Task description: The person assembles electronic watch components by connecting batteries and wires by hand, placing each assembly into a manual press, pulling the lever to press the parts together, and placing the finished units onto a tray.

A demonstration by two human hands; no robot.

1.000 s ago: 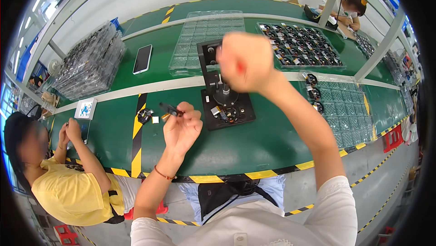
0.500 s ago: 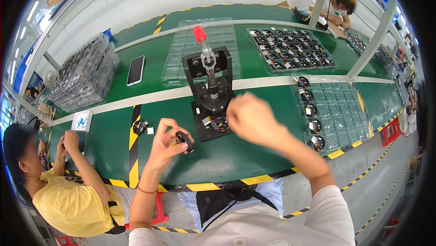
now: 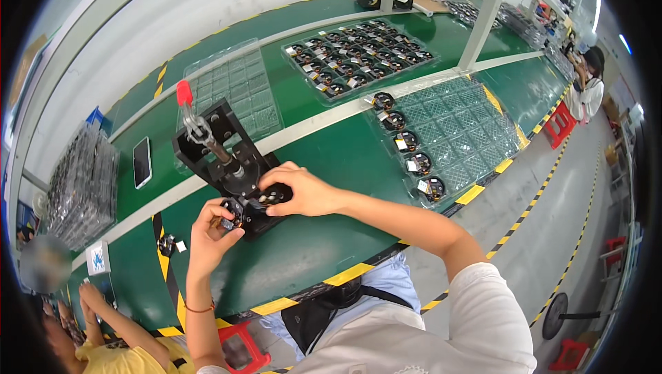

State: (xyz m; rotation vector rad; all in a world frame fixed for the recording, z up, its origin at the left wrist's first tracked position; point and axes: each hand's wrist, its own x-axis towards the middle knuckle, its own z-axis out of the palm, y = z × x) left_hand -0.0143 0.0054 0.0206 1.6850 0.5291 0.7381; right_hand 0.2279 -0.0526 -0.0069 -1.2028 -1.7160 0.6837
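Observation:
My left hand (image 3: 212, 237) pinches a small round black part with wires (image 3: 233, 214) between thumb and fingers, just beside the base of a black toggle press (image 3: 238, 175) with a red handle grip (image 3: 184, 92). At the press base, my right hand (image 3: 307, 191) has its fingers closed on a second round black part (image 3: 277, 196). The fingers partly cover it, and whether it still rests on the base cannot be seen. The two parts are close together but apart.
A clear tray (image 3: 455, 122) with several round parts along its left side lies at right, a filled tray (image 3: 355, 56) behind it. A loose part (image 3: 166, 245), phone (image 3: 142, 162) and tray stack (image 3: 81, 182) are at left. A co-worker's hands (image 3: 89, 297) are lower left.
My right hand has come down from beside the press onto the part at its base. My left hand has brought its part up to the base. The view has swung to the right.

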